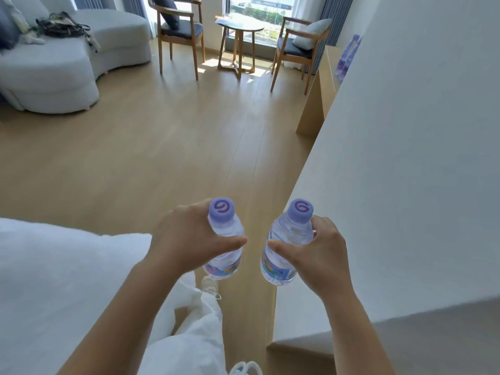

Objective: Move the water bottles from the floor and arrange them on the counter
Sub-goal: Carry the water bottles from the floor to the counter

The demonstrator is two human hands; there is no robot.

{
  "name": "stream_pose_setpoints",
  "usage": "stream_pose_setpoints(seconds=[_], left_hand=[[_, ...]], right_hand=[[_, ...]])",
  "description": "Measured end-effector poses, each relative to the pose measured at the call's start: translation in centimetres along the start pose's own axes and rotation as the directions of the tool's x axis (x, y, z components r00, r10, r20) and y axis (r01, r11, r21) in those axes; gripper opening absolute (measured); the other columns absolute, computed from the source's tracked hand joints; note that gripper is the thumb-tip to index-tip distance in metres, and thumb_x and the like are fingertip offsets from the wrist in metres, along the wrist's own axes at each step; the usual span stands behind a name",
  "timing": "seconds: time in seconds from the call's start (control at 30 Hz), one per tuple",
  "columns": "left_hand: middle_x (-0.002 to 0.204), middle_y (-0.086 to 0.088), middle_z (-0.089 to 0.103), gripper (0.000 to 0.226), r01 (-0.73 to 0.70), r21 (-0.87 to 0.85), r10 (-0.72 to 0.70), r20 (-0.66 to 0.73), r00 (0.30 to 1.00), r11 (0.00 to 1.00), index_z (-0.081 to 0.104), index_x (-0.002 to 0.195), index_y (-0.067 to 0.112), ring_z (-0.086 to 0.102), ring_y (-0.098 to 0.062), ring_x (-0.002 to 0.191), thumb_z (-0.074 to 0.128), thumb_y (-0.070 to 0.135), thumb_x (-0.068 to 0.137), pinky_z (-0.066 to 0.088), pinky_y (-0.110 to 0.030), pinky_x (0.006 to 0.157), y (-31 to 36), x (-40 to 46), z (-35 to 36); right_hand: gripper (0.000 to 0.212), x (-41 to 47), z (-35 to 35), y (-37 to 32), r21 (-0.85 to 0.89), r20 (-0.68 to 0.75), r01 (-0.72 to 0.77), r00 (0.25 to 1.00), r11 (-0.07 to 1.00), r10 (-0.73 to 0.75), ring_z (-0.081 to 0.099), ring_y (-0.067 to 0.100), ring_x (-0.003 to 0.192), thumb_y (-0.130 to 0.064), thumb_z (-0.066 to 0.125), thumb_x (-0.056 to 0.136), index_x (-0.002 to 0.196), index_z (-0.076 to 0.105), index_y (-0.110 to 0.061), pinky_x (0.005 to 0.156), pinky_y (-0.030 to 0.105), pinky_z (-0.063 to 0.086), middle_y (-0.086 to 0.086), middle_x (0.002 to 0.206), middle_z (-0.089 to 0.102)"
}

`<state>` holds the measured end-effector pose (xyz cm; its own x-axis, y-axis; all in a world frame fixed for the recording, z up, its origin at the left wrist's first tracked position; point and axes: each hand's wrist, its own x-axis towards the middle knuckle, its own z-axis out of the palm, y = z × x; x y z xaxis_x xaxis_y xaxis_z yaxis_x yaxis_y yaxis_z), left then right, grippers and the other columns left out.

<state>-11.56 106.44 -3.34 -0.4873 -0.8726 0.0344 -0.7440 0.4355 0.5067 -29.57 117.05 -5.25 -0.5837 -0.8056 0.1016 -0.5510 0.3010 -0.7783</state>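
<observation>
1. Left hand [186,236] grips left bottle [224,239]; right hand [319,253] grips right bottle [286,244], lower centre, above floor [162,158].
2. White wall [405,158] fills right; more bottles [349,55] on counter [328,71], upper right.
3. Sofa [67,58], chairs [181,31], table [240,31] along top.

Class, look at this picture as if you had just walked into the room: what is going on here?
A person is walking through a room carrying two water bottles, one in each grip. The left hand holds the left bottle and the right hand holds the right bottle, both upright with purple caps. More bottles already stand on the wooden counter ahead on the right, partly hidden by the white wall. Beyond are two chairs, a small table and a sofa.
</observation>
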Motion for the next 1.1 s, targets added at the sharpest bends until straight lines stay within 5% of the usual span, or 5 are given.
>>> stream_pose_setpoints(seconds=[0.17, 0.83, 1.1], left_hand=[[0.061, 0.019, 0.057, 0.042, -0.015, -0.042, 0.017, 0.039, 0.999, 0.999, 0.054, 0.070, 0.038, 0.051, 0.004, 0.061, 0.061, 0.072, 0.047, 0.035, -0.014, 0.050, -0.8, 13.1, -0.1], [0.059, 0.014, 0.058, 0.041, -0.189, -0.079, 0.196, 0.102, 0.975, 0.979, 0.050, 0.068, 0.034, 0.053, 0.000, 0.059, 0.058, 0.067, 0.046, 0.033, -0.017, 0.048, 2.3, 58.8, 2.4], [0.061, 0.011, 0.059, 0.040, -0.220, -0.124, 0.234, 0.122, 0.964, 0.968, 0.051, 0.077, 0.036, 0.056, -0.007, 0.060, 0.058, 0.062, 0.048, 0.044, -0.025, 0.054, 7.8, 76.8, 4.9]], right_hand=[[0.031, 11.3, 2.6, -0.5, 0.005, -0.047, 0.004, 0.999, 1.000, -0.003, 0.058, 0.010, 0.073, -0.035, 0.083, 0.058, 0.075, 0.058, -0.030, 0.064, 0.029, 0.051, -0.005, 0.076, 0.058], [0.039, 53.7, 7.0, 1.4, 0.006, -0.190, -0.090, 0.978, 0.996, 0.090, 0.060, 0.013, 0.077, -0.039, 0.082, 0.059, 0.088, 0.062, -0.021, 0.067, 0.029, 0.054, 0.001, 0.083, 0.061], [0.034, 72.3, 4.9, 3.3, 0.028, -0.248, -0.096, 0.964, 0.995, 0.100, 0.053, 0.011, 0.074, -0.032, 0.083, 0.056, 0.073, 0.054, -0.024, 0.058, 0.014, 0.036, -0.003, 0.076, 0.053]])
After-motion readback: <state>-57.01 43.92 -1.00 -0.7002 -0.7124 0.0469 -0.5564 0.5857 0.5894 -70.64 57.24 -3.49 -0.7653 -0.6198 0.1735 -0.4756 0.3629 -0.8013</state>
